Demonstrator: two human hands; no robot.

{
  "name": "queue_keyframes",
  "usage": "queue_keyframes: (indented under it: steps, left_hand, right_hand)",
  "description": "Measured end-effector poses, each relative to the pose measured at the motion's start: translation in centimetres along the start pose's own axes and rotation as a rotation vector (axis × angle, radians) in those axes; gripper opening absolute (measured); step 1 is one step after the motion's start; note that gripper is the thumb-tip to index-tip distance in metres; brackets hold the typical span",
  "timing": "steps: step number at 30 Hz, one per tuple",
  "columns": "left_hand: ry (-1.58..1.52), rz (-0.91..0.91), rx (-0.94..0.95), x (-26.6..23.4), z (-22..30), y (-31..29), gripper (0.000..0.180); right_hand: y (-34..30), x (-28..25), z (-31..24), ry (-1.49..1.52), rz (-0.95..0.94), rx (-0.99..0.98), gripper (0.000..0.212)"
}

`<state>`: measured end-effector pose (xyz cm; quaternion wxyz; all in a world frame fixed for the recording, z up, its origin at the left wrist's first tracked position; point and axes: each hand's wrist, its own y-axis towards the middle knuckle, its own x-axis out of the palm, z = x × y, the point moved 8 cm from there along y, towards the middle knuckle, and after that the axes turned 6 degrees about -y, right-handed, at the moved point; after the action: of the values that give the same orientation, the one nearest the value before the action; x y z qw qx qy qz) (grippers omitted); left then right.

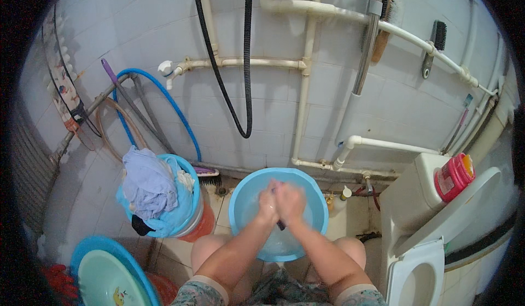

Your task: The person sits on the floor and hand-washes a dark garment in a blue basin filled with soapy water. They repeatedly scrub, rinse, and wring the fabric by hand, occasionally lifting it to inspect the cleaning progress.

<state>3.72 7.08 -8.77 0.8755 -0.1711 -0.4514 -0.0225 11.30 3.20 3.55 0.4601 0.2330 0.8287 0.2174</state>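
Observation:
Over a light-blue plastic basin [240, 196] on the floor, my left hand [267, 204] and my right hand [291, 200] are pressed together, both closed. Between them is a dark piece of cloth [281, 225], mostly hidden by my fingers; a dark end hangs out below my palms. Motion blurs the fingers, above all those of my right hand. Cloudy water [273, 247] lies in the bottom of the basin.
Left of the basin, a bucket [201, 224] is heaped with blue laundry [147, 183]. Nearer me, a pale green basin [104, 276] sits in a blue one. A bottle [343, 194] and a toilet [418, 273] stand at the right. A black hose [247, 87] hangs along the piped wall.

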Motion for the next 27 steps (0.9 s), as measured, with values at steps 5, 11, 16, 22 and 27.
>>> queue_keyframes:
  steps: [5, 11, 16, 22, 27]
  left_hand:
    - [0.056, 0.077, -0.097, 4.2, 0.7, -2.7, 0.031]
    - [-0.200, -0.001, -0.086, 5.8, 5.2, -2.1, 0.028]
    - [-0.273, -0.053, -0.051, 7.4, 6.7, -3.5, 0.028]
    - [-0.154, -0.240, -0.016, 5.0, 6.9, -1.2, 0.035]
    - [0.071, 0.332, 0.035, 1.3, 6.7, -1.6, 0.045]
  right_hand:
    - [1.4, 1.7, 6.7, 0.528, -0.088, 0.424, 0.049]
    - [-4.4, 8.9, 7.0, 1.487, -0.520, 1.065, 0.060]
    - [-7.1, 6.7, 3.0, 1.563, -0.893, 1.144, 0.083]
    - [-2.3, 6.3, 5.1, 1.804, -0.655, 0.964, 0.062]
    - [1.4, 3.0, 6.8, 1.678, -0.261, 0.757, 0.031]
